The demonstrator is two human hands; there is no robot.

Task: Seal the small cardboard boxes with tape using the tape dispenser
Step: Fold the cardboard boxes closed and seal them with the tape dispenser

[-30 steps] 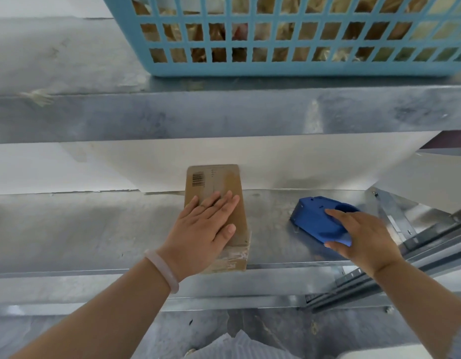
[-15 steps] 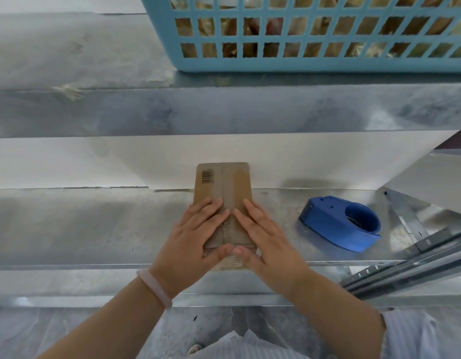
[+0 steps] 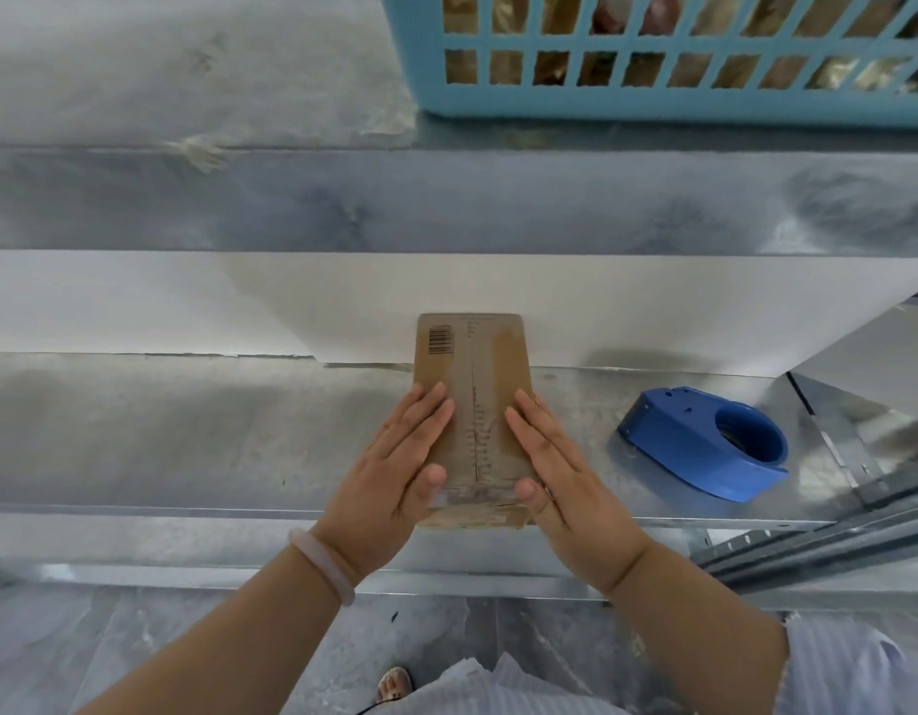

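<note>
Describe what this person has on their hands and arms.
Both hands are bare, without gloves. The left hand has a smooth, pale pinkish-white bangle round its wrist. The right hand has a bare wrist and forearm; a light blue-and-white striped fabric sleeve shows near the elbow. The left forearm shows no sleeve.

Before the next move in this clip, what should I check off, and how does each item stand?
1. Cardboard box lies flat on the metal shelf: ok.
2. Left hand and right hand press flat on the box top, either side of its centre seam: ok.
3. Tape dispenser stands free on the shelf, right of the box, untouched: ok.
4. Tape covers the whole seam: cannot tell.
5. Box's near end clear of the shelf's front edge: cannot tell.
</note>
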